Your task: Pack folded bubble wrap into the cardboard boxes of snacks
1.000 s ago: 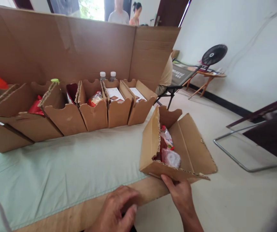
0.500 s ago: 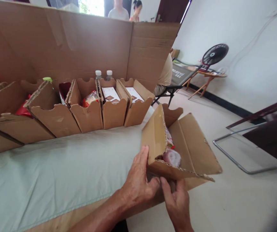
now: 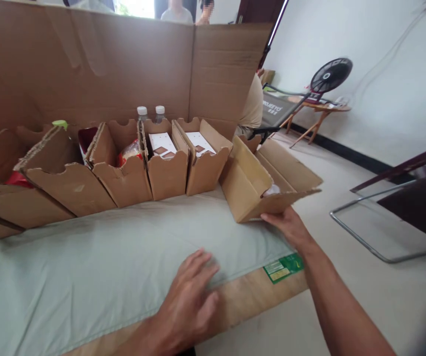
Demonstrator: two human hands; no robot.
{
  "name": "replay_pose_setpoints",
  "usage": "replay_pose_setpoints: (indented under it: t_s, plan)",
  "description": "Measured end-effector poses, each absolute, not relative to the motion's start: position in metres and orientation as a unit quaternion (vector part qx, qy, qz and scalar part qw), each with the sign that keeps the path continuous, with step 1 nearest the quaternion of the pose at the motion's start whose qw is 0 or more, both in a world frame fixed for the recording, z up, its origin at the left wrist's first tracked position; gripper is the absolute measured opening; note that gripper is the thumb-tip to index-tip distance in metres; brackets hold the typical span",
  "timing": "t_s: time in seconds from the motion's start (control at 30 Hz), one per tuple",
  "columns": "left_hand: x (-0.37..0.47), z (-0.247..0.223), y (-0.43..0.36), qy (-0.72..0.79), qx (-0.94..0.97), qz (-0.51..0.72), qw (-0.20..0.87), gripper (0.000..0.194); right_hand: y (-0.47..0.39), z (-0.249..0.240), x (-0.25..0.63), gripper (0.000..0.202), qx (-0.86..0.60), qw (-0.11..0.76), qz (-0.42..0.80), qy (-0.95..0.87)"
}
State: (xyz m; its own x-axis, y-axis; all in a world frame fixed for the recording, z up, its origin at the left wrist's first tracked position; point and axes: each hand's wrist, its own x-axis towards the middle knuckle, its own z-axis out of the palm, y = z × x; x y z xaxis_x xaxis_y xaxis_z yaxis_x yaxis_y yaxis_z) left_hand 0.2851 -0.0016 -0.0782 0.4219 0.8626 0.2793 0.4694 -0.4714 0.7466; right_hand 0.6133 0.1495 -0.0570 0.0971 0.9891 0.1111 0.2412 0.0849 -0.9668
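Right hand (image 3: 290, 227) is at the loose cardboard box (image 3: 240, 190), one digit against the bottom edge of its near end; the rest are mostly hidden, so I can't tell if they're gripping it or just propping it up. That box is kinda tilted, just past the right end of the row of cardboard boxes (image 3: 167, 175), flap sticking out to the right, with a bit of something whitish (image 3: 272, 190) peeking out. Left hand (image 3: 188, 294) has its fingers loosely spread, a little blurry, around the near edge of the pale green cloth (image 3: 123, 257). Green label's (image 3: 284, 267) by the right forearm.
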Motion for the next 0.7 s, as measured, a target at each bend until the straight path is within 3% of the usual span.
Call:
replay_pose_setpoints:
  t_s: [0.1,0.23,0.5,0.7]
  plan:
    - [0.236,-0.086,-0.027,0.427,0.796,0.394,0.169,0.046,0.195,-0.044,0.615,0.069,-0.528,0.457,0.438,-0.566]
    - [0.192,-0.094,-0.05,0.501,0.761,0.403,0.085,0.038,0.247,-0.039,0.602,0.069,-0.514,0.458,0.451,-0.568]
    - [0.169,-0.114,-0.058,0.537,0.766,0.353,0.024,0.025,0.292,-0.043,0.574,0.068,-0.483,0.448,0.474,-0.585]
    - [0.157,-0.117,-0.055,0.482,0.811,0.331,-0.011,0.032,0.291,-0.053,0.561,0.063,-0.494,0.477,0.436,-0.582]
